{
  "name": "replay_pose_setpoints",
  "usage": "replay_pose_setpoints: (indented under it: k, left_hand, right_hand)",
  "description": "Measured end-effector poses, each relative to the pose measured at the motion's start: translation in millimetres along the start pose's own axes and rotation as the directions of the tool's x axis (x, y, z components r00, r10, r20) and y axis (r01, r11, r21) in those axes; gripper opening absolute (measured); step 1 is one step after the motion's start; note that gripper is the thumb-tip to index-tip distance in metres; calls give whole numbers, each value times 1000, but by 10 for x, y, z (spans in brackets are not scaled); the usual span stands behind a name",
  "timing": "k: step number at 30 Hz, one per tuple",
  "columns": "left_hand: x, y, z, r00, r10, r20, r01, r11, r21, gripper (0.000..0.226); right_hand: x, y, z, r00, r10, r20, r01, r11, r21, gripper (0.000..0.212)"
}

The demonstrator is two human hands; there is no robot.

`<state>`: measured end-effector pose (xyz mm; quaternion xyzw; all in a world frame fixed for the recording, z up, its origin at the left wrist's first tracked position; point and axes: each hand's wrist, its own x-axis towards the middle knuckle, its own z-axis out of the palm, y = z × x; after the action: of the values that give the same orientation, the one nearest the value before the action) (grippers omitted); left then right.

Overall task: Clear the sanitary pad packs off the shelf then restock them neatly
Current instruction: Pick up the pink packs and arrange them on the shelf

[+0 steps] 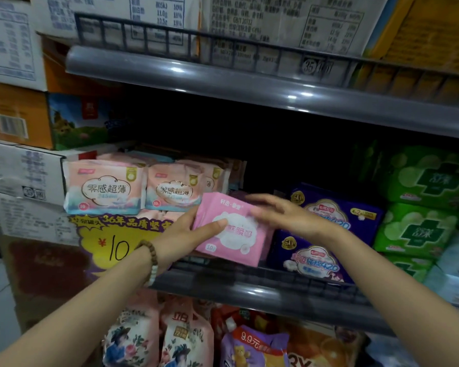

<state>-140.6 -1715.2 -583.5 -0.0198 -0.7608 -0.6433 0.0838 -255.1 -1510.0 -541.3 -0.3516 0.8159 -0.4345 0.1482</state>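
A pink sanitary pad pack [236, 242] tilts at the front of the middle shelf [263, 292]. My left hand [186, 237], with a bead bracelet on the wrist, grips the pack's left edge, thumb across its front. My right hand [284, 215] lies with straight fingers on the pack's upper right corner. Left of it stand peach pad packs [105, 188] in rows. Dark blue pad packs [329, 234] are stacked to the right. The shelf space behind the pink pack is dark.
Green packs [421, 205] are piled at the far right. A yellow price sign [117, 239] hangs at the shelf's left front. Cardboard boxes [19, 115] are stacked on the left. The upper shelf rail [249, 83] holds boxes; bagged goods [170, 337] fill the lower shelf.
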Motion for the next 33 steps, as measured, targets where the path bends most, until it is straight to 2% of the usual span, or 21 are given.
replay_pose_setpoints:
  k: [1,3,4,6,8,10,12,16,21,25,28,29,31,33]
  left_hand:
    - [61,-3,66,1000,19,20,-20,1000,23,53]
    - [185,-18,182,994,90,60,-97,987,129,43]
    - [242,-26,220,989,129,70,-141,967,210,47]
    - [355,-65,244,980,183,77,-199,907,372,71]
    - [464,-128,230,972,221,81,-229,815,532,87]
    - [551,-186,222,960,254,114,-262,685,679,85]
    - [608,-217,209,954,273,125,-261,547,795,81]
    - [641,-282,160,961,237,144,-240,448,861,82]
    - [620,-364,142,953,243,181,-259,346,902,81]
    - [631,-486,147,952,227,206,-258,230,938,81]
    - [613,-447,129,950,211,232,-279,232,932,77]
    - [589,-394,119,947,216,239,-292,257,921,75]
    - [489,-212,54,940,268,212,-297,335,894,74]
    - [358,-9,-132,915,387,112,-288,433,854,76]
  right_hand:
    - [-60,19,-11,999,13,48,-13,1000,-5,71]
    - [-109,93,-56,1000,-16,7,16,1000,-19,69]
    - [-115,122,-82,998,-42,-48,41,998,-37,68]
    - [-109,189,-122,987,-96,-133,83,992,-99,68]
    - [-81,277,-136,974,-139,-180,90,963,-253,74]
    - [-50,359,-114,963,-165,-213,61,903,-425,79]
    - [-38,421,-45,957,-180,-226,52,877,-478,80]
    - [-12,565,142,954,-200,-222,55,848,-528,79]
    - [45,691,289,934,-290,-209,69,721,-690,78]
    - [13,795,309,953,-254,-168,48,671,-740,85]
    - [10,736,251,971,-209,-116,40,622,-782,104]
    - [18,704,253,970,-210,-126,40,644,-764,104]
    - [22,568,308,956,-211,-203,47,793,-607,91]
    - [50,416,404,943,-175,-282,63,928,-366,78]
